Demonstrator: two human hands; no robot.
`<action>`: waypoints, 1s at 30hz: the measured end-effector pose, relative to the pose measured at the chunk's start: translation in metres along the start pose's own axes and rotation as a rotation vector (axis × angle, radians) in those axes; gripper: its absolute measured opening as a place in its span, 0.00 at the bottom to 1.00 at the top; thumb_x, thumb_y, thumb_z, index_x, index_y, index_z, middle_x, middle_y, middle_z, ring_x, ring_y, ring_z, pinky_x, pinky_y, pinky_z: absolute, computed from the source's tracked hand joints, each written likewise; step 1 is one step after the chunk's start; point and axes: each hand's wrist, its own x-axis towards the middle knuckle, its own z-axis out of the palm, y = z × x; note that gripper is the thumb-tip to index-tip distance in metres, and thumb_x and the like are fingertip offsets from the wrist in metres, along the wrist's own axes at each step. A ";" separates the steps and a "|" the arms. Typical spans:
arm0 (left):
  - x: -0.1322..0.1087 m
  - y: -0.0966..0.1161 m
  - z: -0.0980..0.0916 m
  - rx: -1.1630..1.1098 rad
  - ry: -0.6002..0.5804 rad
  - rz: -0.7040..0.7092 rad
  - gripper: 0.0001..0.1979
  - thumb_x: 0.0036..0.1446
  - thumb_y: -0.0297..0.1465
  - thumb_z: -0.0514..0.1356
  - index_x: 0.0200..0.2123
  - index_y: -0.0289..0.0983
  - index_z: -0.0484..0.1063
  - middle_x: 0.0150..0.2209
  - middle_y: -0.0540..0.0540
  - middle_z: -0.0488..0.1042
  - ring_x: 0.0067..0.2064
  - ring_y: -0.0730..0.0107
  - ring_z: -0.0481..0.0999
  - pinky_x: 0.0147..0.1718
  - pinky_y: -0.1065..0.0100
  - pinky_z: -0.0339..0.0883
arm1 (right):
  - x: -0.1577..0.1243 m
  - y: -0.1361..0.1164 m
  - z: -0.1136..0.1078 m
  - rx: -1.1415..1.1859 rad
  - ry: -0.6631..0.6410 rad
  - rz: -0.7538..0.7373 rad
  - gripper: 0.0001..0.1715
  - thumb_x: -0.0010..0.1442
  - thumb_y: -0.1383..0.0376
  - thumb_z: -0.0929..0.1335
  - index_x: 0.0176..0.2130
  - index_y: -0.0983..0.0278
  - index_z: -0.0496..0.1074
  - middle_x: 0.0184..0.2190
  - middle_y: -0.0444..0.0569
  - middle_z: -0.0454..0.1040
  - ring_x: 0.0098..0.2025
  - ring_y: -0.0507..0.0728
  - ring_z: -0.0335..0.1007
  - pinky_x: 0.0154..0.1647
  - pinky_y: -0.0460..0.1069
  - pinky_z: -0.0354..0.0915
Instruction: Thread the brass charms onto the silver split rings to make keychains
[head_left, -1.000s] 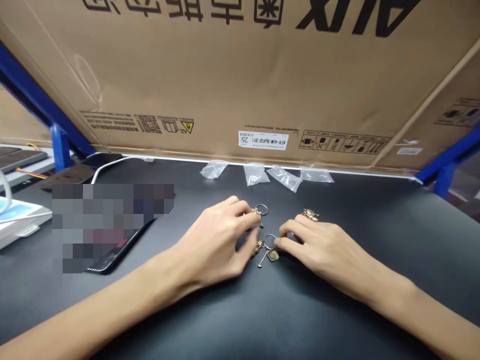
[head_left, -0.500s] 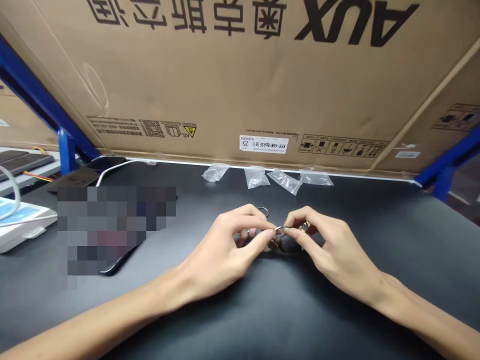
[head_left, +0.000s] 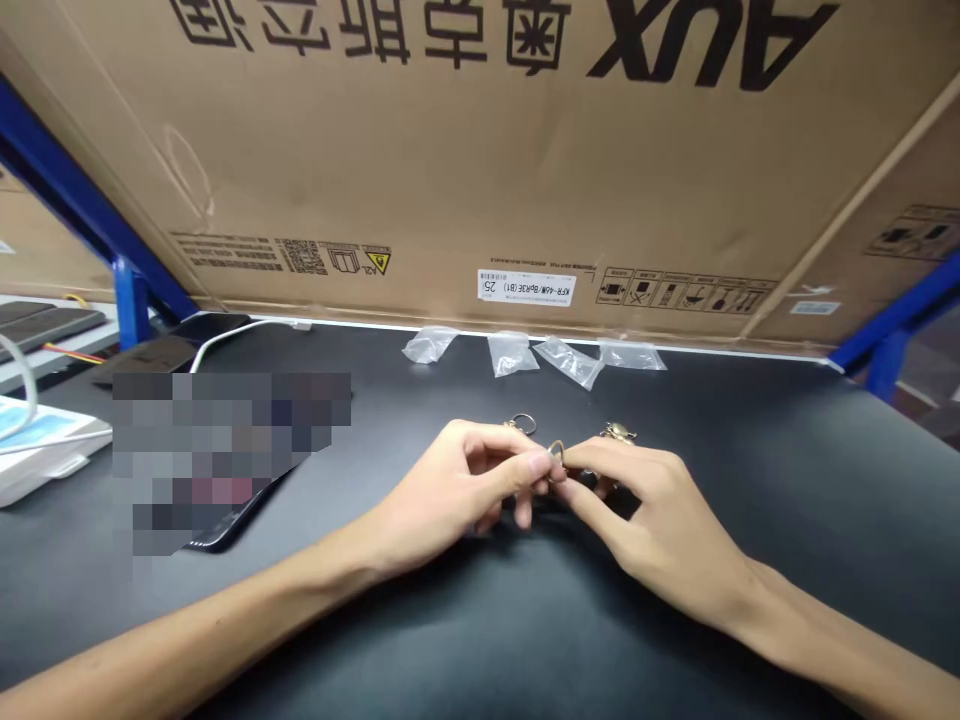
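My left hand (head_left: pixel 465 485) and my right hand (head_left: pixel 637 500) meet over the middle of the black table (head_left: pixel 525 620). Both pinch the same small metal key ring (head_left: pixel 556 450) between thumb and fingertips, held just above the tabletop. Its charms are hidden under the fingers. A second key ring (head_left: pixel 523 423) lies on the table just beyond my left hand. A small brass charm (head_left: pixel 619 432) lies just beyond my right hand.
Several small clear plastic bags (head_left: pixel 536 355) lie along the table's far edge, below a big cardboard box (head_left: pixel 480 150). A dark phone (head_left: pixel 225 520) and a blurred patch lie at the left, with a white cable (head_left: pixel 225 335) and blue frame posts (head_left: pixel 131 300) behind.
A second ago the key ring with its charms lay on the table between my hands. Both hands closed on it and lifted it; now they pinch it together.
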 end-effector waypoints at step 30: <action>-0.004 -0.007 0.009 0.398 0.236 0.496 0.03 0.58 0.27 0.60 0.31 0.35 0.73 0.28 0.48 0.76 0.26 0.75 0.75 0.23 0.76 0.68 | 0.002 -0.012 -0.007 0.172 -0.103 0.085 0.13 0.67 0.63 0.64 0.31 0.61 0.73 0.29 0.42 0.73 0.31 0.52 0.64 0.35 0.48 0.60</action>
